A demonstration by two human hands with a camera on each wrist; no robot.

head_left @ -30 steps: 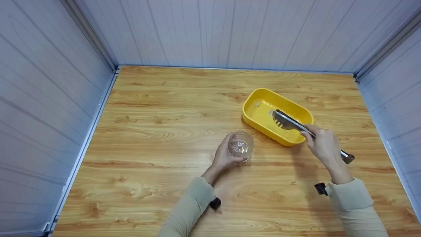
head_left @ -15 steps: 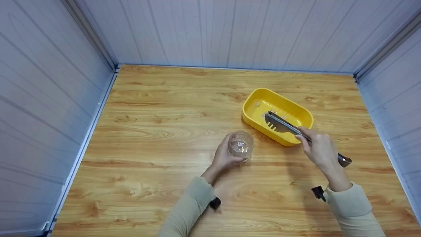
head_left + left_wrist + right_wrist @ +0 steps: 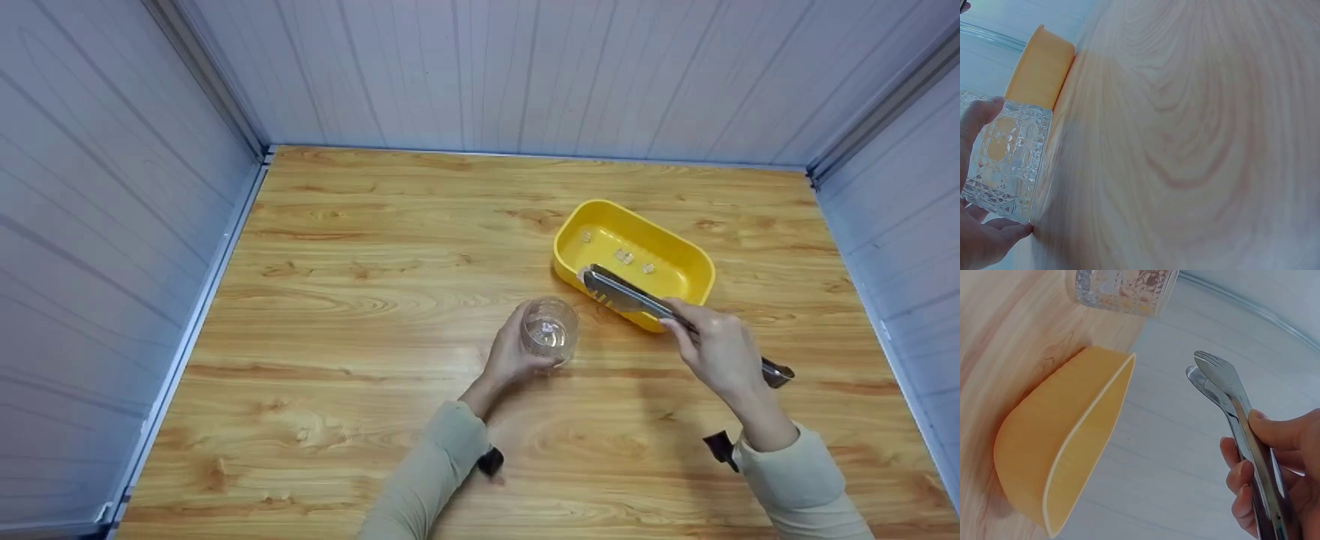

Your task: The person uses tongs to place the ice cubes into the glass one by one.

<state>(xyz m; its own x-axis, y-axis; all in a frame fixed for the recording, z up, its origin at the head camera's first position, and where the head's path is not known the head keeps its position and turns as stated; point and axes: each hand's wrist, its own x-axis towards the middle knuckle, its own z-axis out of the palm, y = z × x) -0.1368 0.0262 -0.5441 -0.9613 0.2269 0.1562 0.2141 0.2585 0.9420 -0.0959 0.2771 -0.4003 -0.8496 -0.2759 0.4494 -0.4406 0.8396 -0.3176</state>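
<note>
My left hand (image 3: 510, 358) holds a clear cut-pattern glass (image 3: 556, 334) upright on the table, thumb and fingers curled round its side. In the left wrist view the glass (image 3: 1013, 160) shows its faceted wall. My right hand (image 3: 724, 356) grips metal serving tongs (image 3: 1249, 444), squeezed nearly together. The tongs' tips are over the near rim of the yellow tub (image 3: 694, 255), with a small clear piece (image 3: 583, 275) at them. Several small clear cubes (image 3: 624, 256) lie on the tub's floor. In the right wrist view the tub's inside is mostly hidden.
The wood-grain table (image 3: 360, 300) is bounded by pale panel walls (image 3: 495, 75) at the back and both sides. The tub stands just right of and behind the glass. A black wrist mount (image 3: 721, 450) sticks out from the right sleeve.
My right hand and the tongs have moved left and nearer, from inside the tub to above its near rim. More cubes show in the tub. The left hand and glass have stayed still.
</note>
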